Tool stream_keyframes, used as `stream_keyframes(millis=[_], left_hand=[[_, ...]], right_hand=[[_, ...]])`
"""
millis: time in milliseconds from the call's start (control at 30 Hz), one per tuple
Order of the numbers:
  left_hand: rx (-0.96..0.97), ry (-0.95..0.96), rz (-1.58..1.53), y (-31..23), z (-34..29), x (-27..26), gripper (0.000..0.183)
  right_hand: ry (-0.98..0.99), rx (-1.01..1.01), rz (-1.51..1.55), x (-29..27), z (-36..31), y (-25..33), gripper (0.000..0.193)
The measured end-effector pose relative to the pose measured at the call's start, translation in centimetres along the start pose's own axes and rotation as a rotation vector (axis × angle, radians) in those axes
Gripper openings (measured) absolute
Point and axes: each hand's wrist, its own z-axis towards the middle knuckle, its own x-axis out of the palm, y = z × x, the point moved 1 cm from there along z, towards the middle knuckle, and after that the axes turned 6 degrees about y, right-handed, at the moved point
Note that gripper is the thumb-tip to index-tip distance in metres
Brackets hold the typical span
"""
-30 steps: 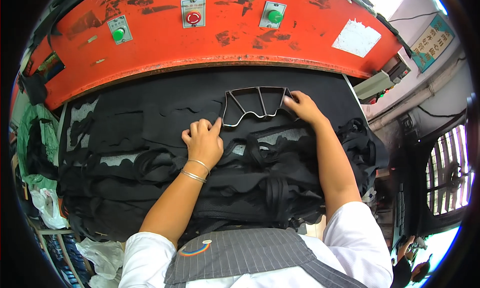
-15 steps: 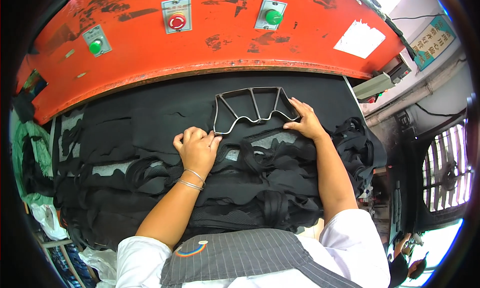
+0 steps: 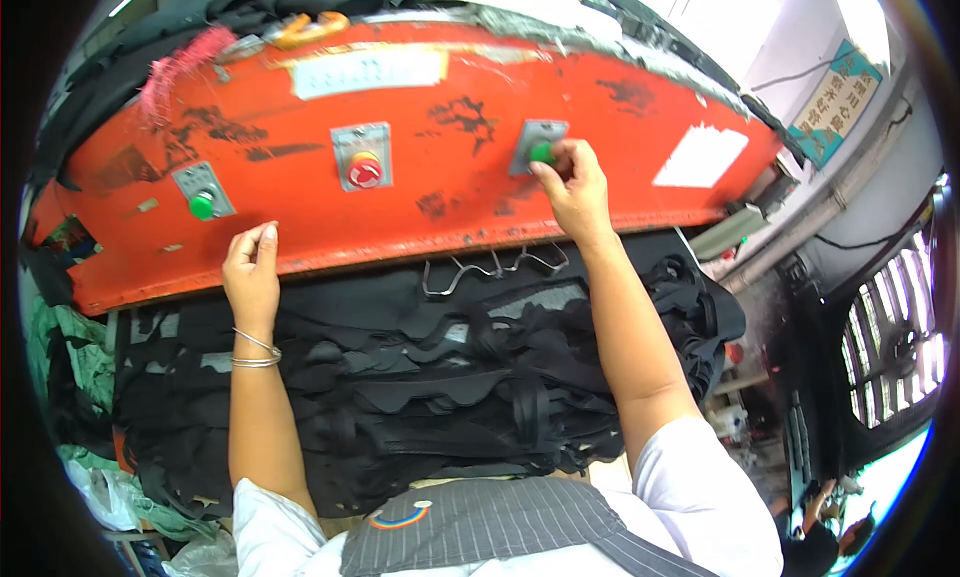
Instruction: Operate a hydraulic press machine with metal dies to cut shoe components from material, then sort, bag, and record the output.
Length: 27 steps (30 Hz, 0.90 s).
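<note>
My right hand (image 3: 578, 192) is at the right green push button (image 3: 541, 154) on the orange machine front. Its thumb and bent fingers close about the button's edge; how hard they press cannot be told. My left hand (image 3: 252, 267) is raised in front of the orange panel, below and right of the left green push button (image 3: 202, 206) and apart from it. Its fingers are drawn together, with nothing seen in them. The metal cutting die (image 3: 497, 271), with its wavy edge, lies on black fabric (image 3: 385, 288) between my arms. Its far part is hidden under the orange beam.
A red emergency stop button (image 3: 365, 172) sits mid-panel. Cut black fabric scraps (image 3: 430, 397) are heaped at the near side of the table. Yellow-handled scissors (image 3: 310, 30) lie atop the machine. A fan (image 3: 897, 332) stands at the right, and another person (image 3: 822, 532) shows lower right.
Both hands have let go of the cutting die and moved up, the right to its green button, the left toward the other. The view has tilted up, and the beam now covers the die's far part.
</note>
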Motion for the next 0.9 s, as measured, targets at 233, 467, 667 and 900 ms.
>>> stream_keyframes(millis=[233, 467, 667, 900], left_hand=[[0.282, -0.576, 0.187, -0.2, 3.2, -2.9, 0.028], [0.186, -0.146, 0.168, -2.4, 4.1, -2.1, 0.026], [0.125, 0.763, -0.120, -11.1, -11.2, 6.2, 0.021], [0.088, 0.851, 0.411, -12.1, -20.9, 11.1, 0.032]], right_hand=[[-0.024, 0.259, 0.059, 0.3, 0.3, -1.1, 0.029], [0.031, 0.322, -0.071, -1.0, 0.6, -0.9, 0.034], [0.355, 0.000, -0.236, -5.5, -4.9, 0.3, 0.029], [0.294, 0.061, -0.466, -16.1, -12.4, -3.5, 0.035]])
